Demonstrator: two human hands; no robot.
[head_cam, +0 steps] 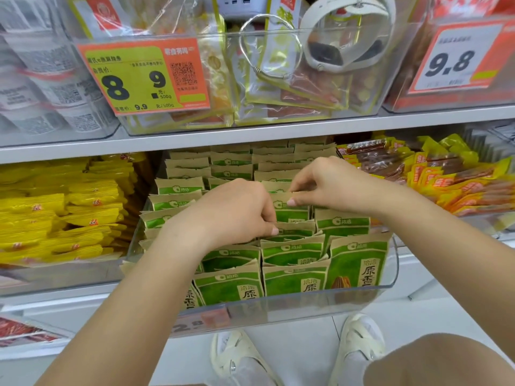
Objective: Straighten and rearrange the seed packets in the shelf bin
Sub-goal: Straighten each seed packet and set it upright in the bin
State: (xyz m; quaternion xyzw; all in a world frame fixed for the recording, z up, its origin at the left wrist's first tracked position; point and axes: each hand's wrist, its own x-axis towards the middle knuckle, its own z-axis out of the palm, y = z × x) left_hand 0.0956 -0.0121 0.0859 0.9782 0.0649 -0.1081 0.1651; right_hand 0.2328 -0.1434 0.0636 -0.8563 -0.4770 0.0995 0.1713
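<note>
Head view: both hands, left (234, 213) and right (326, 185), pinch mid-bin (390, 274) packets (292, 210); front rows neat, left column leaning.

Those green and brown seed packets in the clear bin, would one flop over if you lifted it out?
Probably light: the right hand pinches a seed packet by its top edge. Likely semi-stiff, since the packets stand upright in rows. Alone, one might tip.

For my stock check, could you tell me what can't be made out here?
- Head view: the price tag on the clear bin is blurred and partly cut off.
- Packets beneath the left hand are hidden.
- The right hand hides the top of the seed packet it pinches.
</note>
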